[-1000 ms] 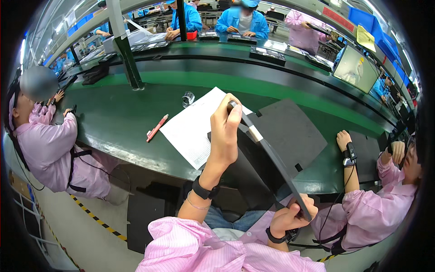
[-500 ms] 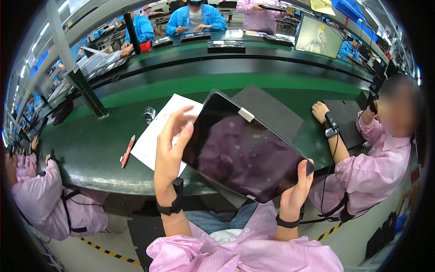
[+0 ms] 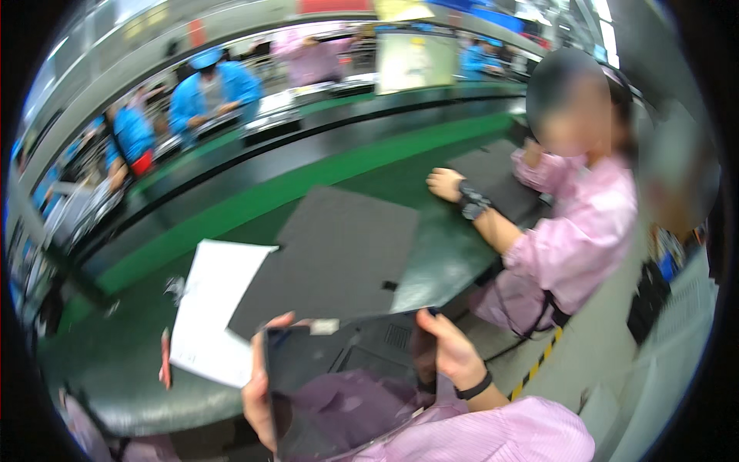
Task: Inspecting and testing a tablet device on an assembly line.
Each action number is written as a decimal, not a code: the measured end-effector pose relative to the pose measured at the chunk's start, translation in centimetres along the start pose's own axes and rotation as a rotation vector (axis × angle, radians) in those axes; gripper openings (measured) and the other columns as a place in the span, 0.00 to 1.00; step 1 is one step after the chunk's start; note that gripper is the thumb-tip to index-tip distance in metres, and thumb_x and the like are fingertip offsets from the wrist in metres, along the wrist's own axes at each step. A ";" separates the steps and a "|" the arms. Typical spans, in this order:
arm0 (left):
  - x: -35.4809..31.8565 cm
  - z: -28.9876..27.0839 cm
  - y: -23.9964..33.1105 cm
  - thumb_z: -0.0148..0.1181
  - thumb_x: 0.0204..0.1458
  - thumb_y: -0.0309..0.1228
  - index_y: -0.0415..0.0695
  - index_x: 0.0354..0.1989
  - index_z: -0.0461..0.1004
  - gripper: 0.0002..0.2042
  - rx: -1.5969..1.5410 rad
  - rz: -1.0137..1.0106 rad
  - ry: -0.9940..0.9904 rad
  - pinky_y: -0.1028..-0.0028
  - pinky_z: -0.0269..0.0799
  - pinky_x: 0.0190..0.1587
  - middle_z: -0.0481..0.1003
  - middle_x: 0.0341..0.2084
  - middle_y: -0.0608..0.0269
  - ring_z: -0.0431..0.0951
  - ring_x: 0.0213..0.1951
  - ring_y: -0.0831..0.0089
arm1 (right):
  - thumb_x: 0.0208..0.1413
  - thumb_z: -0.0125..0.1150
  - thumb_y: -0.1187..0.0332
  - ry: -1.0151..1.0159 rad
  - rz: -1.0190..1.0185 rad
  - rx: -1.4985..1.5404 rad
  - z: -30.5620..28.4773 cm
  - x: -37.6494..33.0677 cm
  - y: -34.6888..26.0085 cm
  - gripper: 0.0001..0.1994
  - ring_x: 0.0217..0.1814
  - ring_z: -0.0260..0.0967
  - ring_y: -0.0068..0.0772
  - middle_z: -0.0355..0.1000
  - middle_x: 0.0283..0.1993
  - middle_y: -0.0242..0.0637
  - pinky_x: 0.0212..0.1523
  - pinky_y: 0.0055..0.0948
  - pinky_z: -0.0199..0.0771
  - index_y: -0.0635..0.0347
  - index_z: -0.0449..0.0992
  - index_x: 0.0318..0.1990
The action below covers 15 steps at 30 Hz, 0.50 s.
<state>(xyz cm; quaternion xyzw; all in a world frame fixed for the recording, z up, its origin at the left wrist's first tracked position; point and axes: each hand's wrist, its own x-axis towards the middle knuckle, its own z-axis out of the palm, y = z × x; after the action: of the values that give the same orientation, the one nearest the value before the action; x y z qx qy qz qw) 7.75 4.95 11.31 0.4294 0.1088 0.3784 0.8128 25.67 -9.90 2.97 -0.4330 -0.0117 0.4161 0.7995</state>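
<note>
My left hand (image 3: 260, 394) and my right hand (image 3: 456, 354) hold a black glossy tablet (image 3: 350, 404) by its two sides, low in front of my body. My left fingers wrap its left edge, and my right thumb rests at its upper right corner. A small white tab (image 3: 324, 327) sits on the tablet's top edge. The dark face mirrors a pink sleeve and overhead structures. Beyond the tablet a dark grey mat (image 3: 331, 250) lies on the green bench, partly over a white sheet of paper (image 3: 219, 308).
A red pen (image 3: 165, 358) lies left of the paper, with a small shiny object (image 3: 175, 289) farther off. To my right sits a co-worker in pink (image 3: 573, 223), one forearm on the green bench (image 3: 431, 269). Across it, people in blue (image 3: 215, 92) work.
My view has swung to the right. The tablet has come down and nearer my body, still in both hands, uncovering the dark mat. The picture is blurred by motion.
</note>
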 end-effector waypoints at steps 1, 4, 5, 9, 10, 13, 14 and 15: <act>-0.5 0.0 -0.7 0.52 0.47 0.50 0.38 0.54 0.64 0.31 -0.024 0.016 0.109 0.62 0.70 0.52 0.70 0.46 0.44 0.73 0.48 0.58 | 0.65 0.57 0.62 -0.084 0.027 -0.005 -0.4 -0.1 0.5 0.06 0.40 0.71 0.16 0.73 0.39 0.22 0.39 0.22 0.73 0.50 0.73 0.45; -0.4 -0.2 -1.1 0.49 0.56 0.50 0.46 0.48 0.62 0.21 -0.036 -0.026 0.043 0.61 0.79 0.38 0.68 0.45 0.49 0.78 0.42 0.58 | 0.63 0.60 0.57 -0.171 0.036 -0.009 -2.6 -0.5 0.9 0.14 0.46 0.71 0.19 0.75 0.44 0.28 0.45 0.23 0.71 0.57 0.74 0.48; -0.3 -0.5 -1.3 0.49 0.56 0.50 0.47 0.47 0.61 0.21 0.002 -0.027 0.041 0.62 0.80 0.36 0.68 0.45 0.50 0.78 0.41 0.58 | 0.63 0.60 0.57 -0.181 0.044 -0.033 -2.5 -0.9 0.5 0.15 0.45 0.71 0.18 0.75 0.43 0.28 0.44 0.23 0.71 0.57 0.74 0.47; 0.3 -0.8 -2.4 0.50 0.56 0.51 0.47 0.46 0.61 0.21 -0.133 -0.107 0.025 0.61 0.81 0.37 0.68 0.45 0.49 0.79 0.41 0.59 | 0.62 0.61 0.54 -0.135 0.051 -0.063 -3.1 -1.2 0.9 0.16 0.43 0.72 0.19 0.75 0.41 0.29 0.43 0.23 0.71 0.58 0.75 0.45; 0.4 -1.1 -2.6 0.50 0.57 0.51 0.47 0.46 0.61 0.21 -0.146 -0.133 0.022 0.62 0.81 0.37 0.69 0.45 0.49 0.79 0.41 0.58 | 0.62 0.60 0.54 -0.115 0.051 -0.064 -3.3 -1.2 1.0 0.16 0.43 0.72 0.19 0.76 0.41 0.30 0.43 0.24 0.71 0.59 0.75 0.45; 0.4 -1.5 -2.7 0.50 0.57 0.51 0.47 0.45 0.62 0.20 -0.150 -0.151 0.038 0.63 0.81 0.36 0.70 0.45 0.50 0.80 0.41 0.58 | 0.62 0.60 0.54 -0.115 0.079 -0.066 -3.1 -1.0 1.2 0.16 0.43 0.72 0.20 0.75 0.41 0.30 0.44 0.23 0.71 0.59 0.75 0.45; 0.5 -1.5 -2.7 0.50 0.58 0.51 0.47 0.45 0.62 0.20 -0.147 -0.153 0.047 0.64 0.82 0.36 0.70 0.44 0.51 0.80 0.41 0.58 | 0.62 0.60 0.54 -0.117 0.083 -0.067 -3.1 -0.9 1.3 0.16 0.43 0.72 0.20 0.75 0.41 0.30 0.44 0.23 0.71 0.59 0.75 0.45; 0.6 -1.7 -2.7 0.50 0.58 0.51 0.47 0.45 0.62 0.20 -0.148 -0.152 0.051 0.64 0.82 0.36 0.70 0.44 0.51 0.80 0.41 0.58 | 0.62 0.60 0.54 -0.129 0.090 -0.061 -3.2 -0.7 1.5 0.17 0.43 0.72 0.20 0.75 0.42 0.30 0.44 0.23 0.71 0.59 0.75 0.45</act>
<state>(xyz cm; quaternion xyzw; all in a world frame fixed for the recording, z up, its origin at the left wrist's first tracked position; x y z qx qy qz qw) 8.74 5.41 8.24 0.3491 0.1334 0.3334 0.8656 25.45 -12.19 0.17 -0.4296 -0.0564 0.4782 0.7639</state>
